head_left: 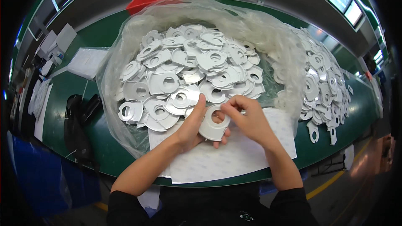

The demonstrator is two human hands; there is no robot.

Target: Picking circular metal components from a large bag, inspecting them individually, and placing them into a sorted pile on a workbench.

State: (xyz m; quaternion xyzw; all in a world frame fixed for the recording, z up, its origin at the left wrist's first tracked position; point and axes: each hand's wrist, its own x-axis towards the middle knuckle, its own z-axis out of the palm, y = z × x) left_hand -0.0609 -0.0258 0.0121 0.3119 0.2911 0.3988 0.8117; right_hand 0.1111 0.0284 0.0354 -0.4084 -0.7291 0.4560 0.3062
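A white plastic part (214, 130) with a round hole and a rounded end is held up over the white sheets. My left hand (193, 127) grips it from the left, thumb along its edge and fingers behind it. At its upper right rim, my right hand (247, 115) is closed, with thumb and forefinger pinched at the edge. Whether the right fingertips hold something small there cannot be made out. Just beyond both hands lies a heap of similar white parts (167, 83) in a clear plastic bag (115, 58).
White paper sheets (251, 155) cover the near edge of the green table (104, 155). To the right spreads another pile of parts (324, 88). A red bin (155, 0) stands at the back. At left are a wrapped white stack (88, 62) and a black object (77, 125).
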